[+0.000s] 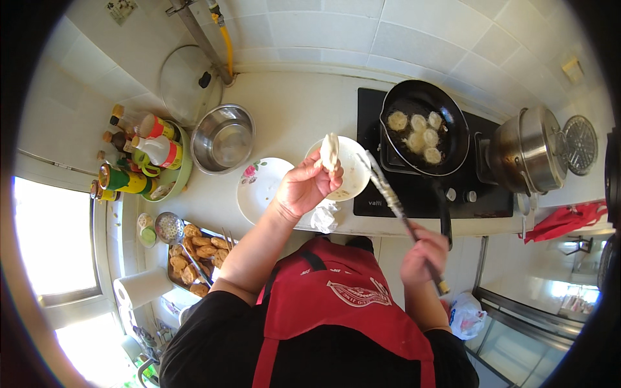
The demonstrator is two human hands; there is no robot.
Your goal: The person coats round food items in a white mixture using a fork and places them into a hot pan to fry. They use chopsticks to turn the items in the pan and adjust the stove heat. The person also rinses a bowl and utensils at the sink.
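My left hand (310, 182) holds up a pale, flat piece of food (330, 151) between thumb and fingers, over a white bowl (356, 169). In my right hand (424, 257) is a pair of long chopsticks (395, 203), their tips by the bowl's right rim and their upper part coated with something pale. To the right, a black frying pan (453, 150) stands on the black cooktop (388, 206) with several pale round pieces (430, 137) in oil. A floral white plate (257, 199) lies left of the bowl, partly behind my left forearm. Crumpled clear plastic (324, 218) lies at the counter edge.
A steel bowl (200, 145), a glass lid (179, 87) and a green basin (182, 182) of bottles stand left. Nearer me are a skimmer (170, 228) and a tray of browned food (206, 251). The pan's handle (445, 218) sticks out past the counter edge; a steel pot (526, 155) stands right.
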